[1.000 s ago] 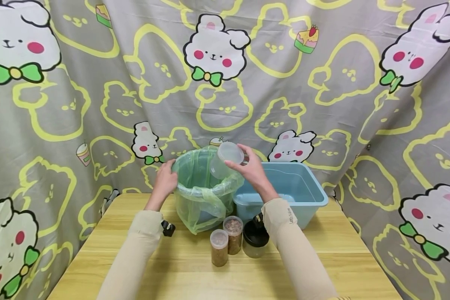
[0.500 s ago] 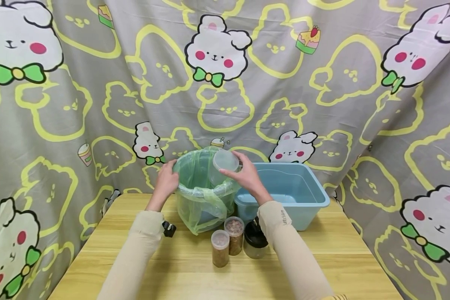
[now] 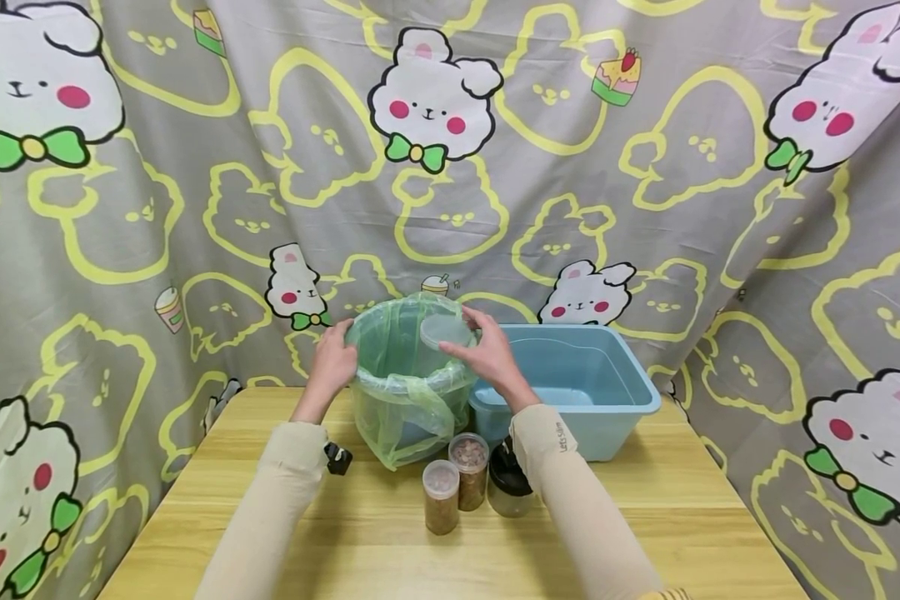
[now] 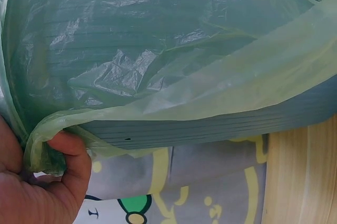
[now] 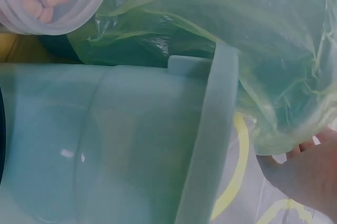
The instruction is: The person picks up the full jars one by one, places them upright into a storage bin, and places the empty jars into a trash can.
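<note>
A blue bin [image 4: 210, 129] lined with a green plastic bag [image 3: 405, 408] stands on the table. My left hand [image 3: 335, 360] holds its left rim, the curled fingers gripping the bag's folded edge in the left wrist view. My right hand [image 3: 491, 354] is at the right side of the bin's mouth, its thumb and fingers around a clear plastic jar [image 3: 442, 329] with a frosted lid. The jar sits low in the opening, partly hidden by the bag. In the right wrist view, the bag's edge covers the fingertips of the right hand [image 5: 310, 171], and the jar is hidden.
Right beside the bin stands a light blue plastic tub [image 3: 607, 400]. In front are two clear jars of pinkish-brown pieces, a nearer jar [image 3: 441, 500] and a farther jar [image 3: 471, 475]. A black-lidded jar [image 3: 512, 479] is partly under the right sleeve. A patterned curtain [image 3: 450, 208] hangs behind.
My right hand has carried the clear jar left and down, from above the bin's right rim into its mouth, and its lid has levelled. My left hand has stayed on the rim.
</note>
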`<state>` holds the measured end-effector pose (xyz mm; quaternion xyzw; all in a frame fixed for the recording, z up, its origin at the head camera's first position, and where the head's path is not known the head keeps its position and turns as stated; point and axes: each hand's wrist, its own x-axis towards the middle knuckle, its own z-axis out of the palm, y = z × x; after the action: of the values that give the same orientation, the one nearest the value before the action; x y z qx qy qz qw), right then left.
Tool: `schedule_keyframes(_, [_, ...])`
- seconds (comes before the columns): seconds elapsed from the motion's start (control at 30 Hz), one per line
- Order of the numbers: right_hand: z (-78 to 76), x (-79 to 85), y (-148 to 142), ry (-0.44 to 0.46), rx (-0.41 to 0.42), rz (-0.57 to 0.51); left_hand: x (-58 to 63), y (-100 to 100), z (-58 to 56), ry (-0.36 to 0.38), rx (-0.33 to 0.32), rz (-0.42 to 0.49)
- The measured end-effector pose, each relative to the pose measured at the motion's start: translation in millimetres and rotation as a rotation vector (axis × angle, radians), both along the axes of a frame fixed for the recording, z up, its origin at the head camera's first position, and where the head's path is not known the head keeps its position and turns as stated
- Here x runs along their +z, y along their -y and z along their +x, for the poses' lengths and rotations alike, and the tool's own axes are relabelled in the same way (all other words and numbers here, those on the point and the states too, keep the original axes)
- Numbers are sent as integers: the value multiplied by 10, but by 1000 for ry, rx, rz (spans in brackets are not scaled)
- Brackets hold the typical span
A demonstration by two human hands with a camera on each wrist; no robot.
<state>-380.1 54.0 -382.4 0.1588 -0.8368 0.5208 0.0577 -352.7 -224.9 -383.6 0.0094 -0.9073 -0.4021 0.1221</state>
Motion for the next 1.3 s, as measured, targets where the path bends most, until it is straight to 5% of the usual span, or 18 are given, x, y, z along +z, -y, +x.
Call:
schedule_keyframes(0.93, [13,-11,-93,-6,35,-35,-5,-1,0,-7,-6,16])
schedule_keyframes(1.3, [131,24,-207,-66,79,-57,-14,3,-6,-2,-4,22])
